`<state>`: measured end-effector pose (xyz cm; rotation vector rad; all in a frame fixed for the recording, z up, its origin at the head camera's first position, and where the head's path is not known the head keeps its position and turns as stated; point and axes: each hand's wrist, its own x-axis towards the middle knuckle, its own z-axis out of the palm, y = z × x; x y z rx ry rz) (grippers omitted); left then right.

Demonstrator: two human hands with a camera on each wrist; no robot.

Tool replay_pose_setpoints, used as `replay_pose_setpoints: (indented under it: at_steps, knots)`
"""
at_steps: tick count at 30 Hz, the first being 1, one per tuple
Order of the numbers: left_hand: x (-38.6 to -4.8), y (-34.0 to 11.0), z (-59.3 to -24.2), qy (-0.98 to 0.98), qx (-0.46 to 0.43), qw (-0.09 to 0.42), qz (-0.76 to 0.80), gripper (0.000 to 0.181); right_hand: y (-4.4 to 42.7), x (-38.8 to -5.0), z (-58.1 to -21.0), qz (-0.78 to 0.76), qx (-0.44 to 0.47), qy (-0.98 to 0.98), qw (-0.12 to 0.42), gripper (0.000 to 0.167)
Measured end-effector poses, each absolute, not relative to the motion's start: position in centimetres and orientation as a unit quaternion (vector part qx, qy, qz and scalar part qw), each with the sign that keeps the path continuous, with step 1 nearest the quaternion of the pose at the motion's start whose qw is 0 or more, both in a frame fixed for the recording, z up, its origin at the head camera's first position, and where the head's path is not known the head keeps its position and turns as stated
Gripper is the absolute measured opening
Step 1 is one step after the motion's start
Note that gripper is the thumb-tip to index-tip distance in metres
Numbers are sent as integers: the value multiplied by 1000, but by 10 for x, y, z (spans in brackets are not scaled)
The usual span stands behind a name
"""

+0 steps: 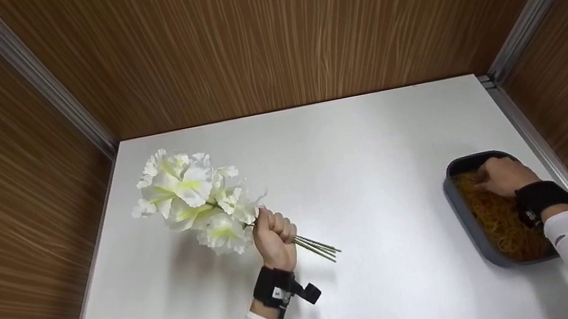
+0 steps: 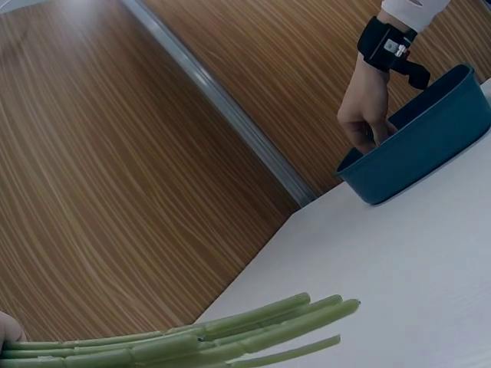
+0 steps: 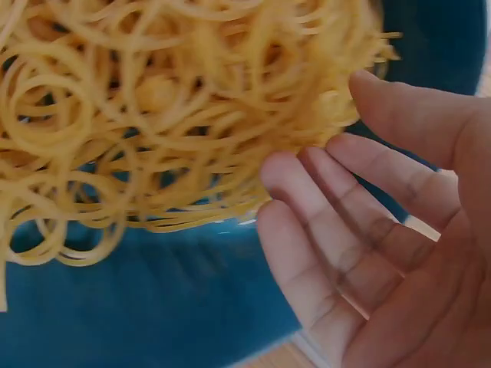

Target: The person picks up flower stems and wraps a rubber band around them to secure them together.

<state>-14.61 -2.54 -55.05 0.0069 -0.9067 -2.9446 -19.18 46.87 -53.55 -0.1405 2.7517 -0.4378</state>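
My left hand (image 1: pixel 274 237) grips the green stems (image 1: pixel 315 246) of a bunch of white artificial flowers (image 1: pixel 190 193), held above the table. The blossoms point to the far left; in the left wrist view the cut stem ends (image 2: pixel 291 322) show close up. On the right, my right hand (image 1: pixel 506 176) reaches down into a blue bin (image 1: pixel 475 234) full of yellow rubber bands (image 1: pixel 499 221). In the right wrist view its fingers (image 3: pixel 307 261) are extended against the edge of the tangled bands, and the thumb stands apart from them.
The white tabletop (image 1: pixel 369 179) lies between the flowers and the bin. Wood-grain panels (image 1: pixel 262 34) rise at the back and both sides, with metal strips (image 1: pixel 41 73) at the corners. The bin stands near the table's right edge.
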Motion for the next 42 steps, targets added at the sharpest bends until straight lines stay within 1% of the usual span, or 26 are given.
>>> replay_pose_setpoints:
  at_steps: [3, 11, 14, 18, 22, 24, 27, 30, 34, 42]
  knots:
    - [-145, -25, -551, -291, 2, 29, -956, 50, 472, -191, -540, -162, -40, 970, 174, 39]
    - [-144, -25, -554, -290, -20, 35, -956, 46, 473, -188, -543, -161, -41, 975, 146, 20]
    - [-144, -25, -555, -286, -21, 38, -957, 47, 473, -187, -542, -162, -39, 974, 153, 21]
    - [-144, -24, -554, -285, -21, 34, -958, 47, 474, -186, -544, -165, -31, 971, 169, 27]
    - [-144, -25, -553, -289, -17, 34, -957, 46, 475, -185, -546, -163, -32, 972, 163, 19]
    - [-144, -25, -552, -292, -11, 35, -956, 45, 475, -185, -544, -162, -40, 974, 154, 16]
    - [-143, -25, -552, -297, 4, 34, -954, 44, 474, -183, -539, -168, -45, 974, 142, 18]
    - [-143, -26, -552, -297, 9, 33, -954, 44, 474, -181, -532, -185, -48, 974, 120, 19]
    - [-144, -28, -552, -290, -5, 35, -956, 45, 472, -179, -521, -201, -53, 975, 77, 15]
    - [-147, -30, -552, -282, -31, 37, -958, 45, 463, -173, -490, -244, -51, 969, 10, 20]
